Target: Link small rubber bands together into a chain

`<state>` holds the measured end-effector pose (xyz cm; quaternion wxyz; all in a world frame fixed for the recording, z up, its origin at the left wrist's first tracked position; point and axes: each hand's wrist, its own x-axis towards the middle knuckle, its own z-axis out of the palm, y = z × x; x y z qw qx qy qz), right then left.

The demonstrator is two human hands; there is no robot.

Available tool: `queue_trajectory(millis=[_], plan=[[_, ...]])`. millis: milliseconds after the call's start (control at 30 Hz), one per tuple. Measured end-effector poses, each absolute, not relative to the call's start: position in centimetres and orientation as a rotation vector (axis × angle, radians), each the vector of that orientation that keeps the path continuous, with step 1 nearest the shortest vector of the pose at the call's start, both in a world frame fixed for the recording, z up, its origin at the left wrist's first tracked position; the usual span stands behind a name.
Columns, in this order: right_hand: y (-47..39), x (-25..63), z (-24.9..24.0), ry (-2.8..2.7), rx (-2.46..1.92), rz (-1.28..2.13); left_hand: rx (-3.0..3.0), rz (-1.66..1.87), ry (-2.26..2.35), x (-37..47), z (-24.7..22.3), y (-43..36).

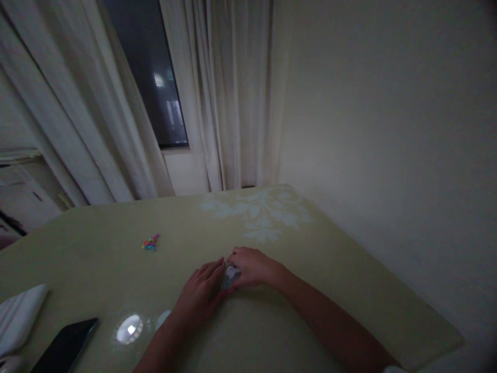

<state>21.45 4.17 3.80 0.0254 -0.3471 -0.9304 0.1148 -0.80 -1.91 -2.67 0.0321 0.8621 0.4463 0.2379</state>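
Between my two hands, low over the middle of the table, is a small clear-looking piece with a pale grey-and-white print (232, 273); its exact kind cannot be made out. My left hand (202, 290) closes along its left side, fingers together and thumb underneath near the front. From the right, my right hand (253, 267) curls its fingers and thumb around the other side. The hands hide much of its edge. A little heap of bright multicoloured pieces (150, 243) lies farther off to the left, apart from both hands.
A black phone (64, 348) and a white padded-looking item (21, 318) lie at the table's left front. A pale disc-like patch (162, 318) shows beside my left forearm. The greenish table (310, 290) meets a wall (388, 129) on the right; curtains (240, 103) hang behind.
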Motion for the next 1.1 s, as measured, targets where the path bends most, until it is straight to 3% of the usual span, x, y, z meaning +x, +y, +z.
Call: queue_trajectory(millis=[267,500,567,667,867,967,1100], plan=[[4.2,21.3,3.5,-2.818,-1.218,0.414,2.576,0.666,1.413,0.2,-2.4,-2.0],[7.3,22.7,0.2,-2.593,-0.883,0.645,2.379,0.821,1.519,-0.7,-4.7,-0.8],[8.6,24.5,-0.1,-2.48,-1.088,0.529,2.331,0.898,1.558,-0.8,-5.0,-0.8],[10.2,29.0,-0.1,-2.076,-1.739,0.265,2.314,0.942,1.56,-0.8,-5.0,-0.9],[11.6,33.6,0.3,-1.637,-2.111,0.055,2.451,0.84,1.436,-0.5,-3.9,-0.7],[10.4,29.1,0.3,-1.766,-1.88,0.011,2.526,0.812,1.414,-0.4,-3.7,-0.7],[5.4,20.2,-0.8,-2.329,-1.07,0.301,2.64,0.695,1.321,-0.7,-5.3,-0.5]])
